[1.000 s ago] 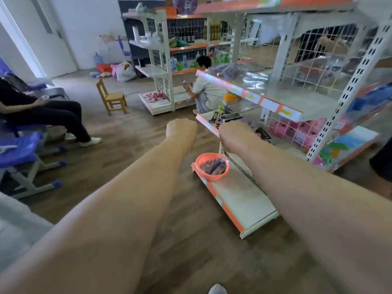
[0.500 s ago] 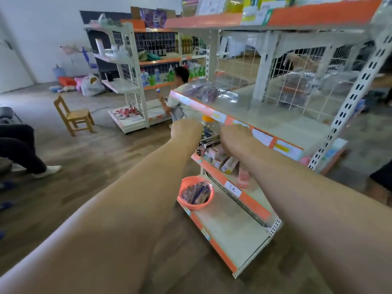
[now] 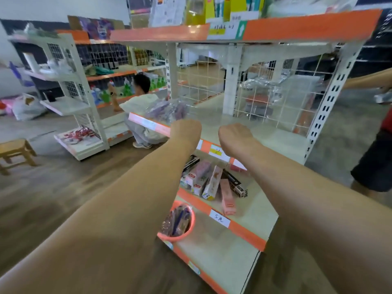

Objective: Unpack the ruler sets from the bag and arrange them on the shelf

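Reaching left hand (image 3: 186, 130) and right hand (image 3: 235, 135) over shelf (image 3: 273, 134) edge

Below the hands: one orange basin (image 3: 184, 235) of packets on the bottom tier, and a blurred heap of boxes (image 3: 212, 183), roughly seven, on the tier under the wrists. Beyond left hand, one crouching person (image 3: 140, 107); far left, one wooden chair (image 3: 14, 151). Second person (image 3: 377, 162) well right of right hand. Both arms straight out, backs of wrists up, fingers hidden behind the wrists, so grip cannot be told for either. One clear bag (image 3: 156, 112) of purple ruler sets (image 3: 174, 108) lies on the shelf just beyond left hand, contact unclear
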A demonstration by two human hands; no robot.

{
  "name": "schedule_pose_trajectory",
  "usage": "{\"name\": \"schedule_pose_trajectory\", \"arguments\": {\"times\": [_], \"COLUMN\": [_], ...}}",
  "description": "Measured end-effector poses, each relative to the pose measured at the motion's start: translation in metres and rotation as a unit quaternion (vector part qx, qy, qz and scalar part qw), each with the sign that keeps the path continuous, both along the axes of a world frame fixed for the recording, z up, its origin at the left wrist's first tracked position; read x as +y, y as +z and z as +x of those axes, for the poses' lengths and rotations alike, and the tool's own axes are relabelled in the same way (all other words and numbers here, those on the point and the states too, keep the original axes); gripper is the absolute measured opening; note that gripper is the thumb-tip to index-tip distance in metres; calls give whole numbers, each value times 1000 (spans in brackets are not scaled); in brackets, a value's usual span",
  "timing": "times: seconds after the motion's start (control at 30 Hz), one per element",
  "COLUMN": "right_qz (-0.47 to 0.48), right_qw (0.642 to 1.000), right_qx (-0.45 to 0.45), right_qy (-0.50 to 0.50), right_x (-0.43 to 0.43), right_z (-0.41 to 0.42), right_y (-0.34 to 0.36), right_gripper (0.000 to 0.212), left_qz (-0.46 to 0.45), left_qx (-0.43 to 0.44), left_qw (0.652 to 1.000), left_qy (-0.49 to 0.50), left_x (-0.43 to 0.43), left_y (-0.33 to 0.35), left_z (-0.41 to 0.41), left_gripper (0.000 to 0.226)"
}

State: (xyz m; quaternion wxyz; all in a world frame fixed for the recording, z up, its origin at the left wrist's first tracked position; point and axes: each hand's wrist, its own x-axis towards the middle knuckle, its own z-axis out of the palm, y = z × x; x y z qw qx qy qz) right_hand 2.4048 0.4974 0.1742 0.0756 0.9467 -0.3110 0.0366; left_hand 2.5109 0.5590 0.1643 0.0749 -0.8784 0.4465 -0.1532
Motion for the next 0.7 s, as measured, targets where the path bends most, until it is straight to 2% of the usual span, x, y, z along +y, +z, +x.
{"name": "schedule_pose_trajectory", "arguments": {"times": [0.47,0.7], "right_qz": [-28,-43], "right_qw": [986,972], "right_qx": [-24,-25], "right_qy": [-163,-230], "right_x": [-36,-47], "right_z": [98,103], "right_y": [5,-4], "right_gripper": [31,30], "left_qz": [-5,-20], "left_qx": [-46,-37], "left_qw": [979,960], "left_qy": [-199,-278], "left_x": [-75,-109], "left_y": [18,3], "left_z": [108,118], "left_gripper": [30,30]}}
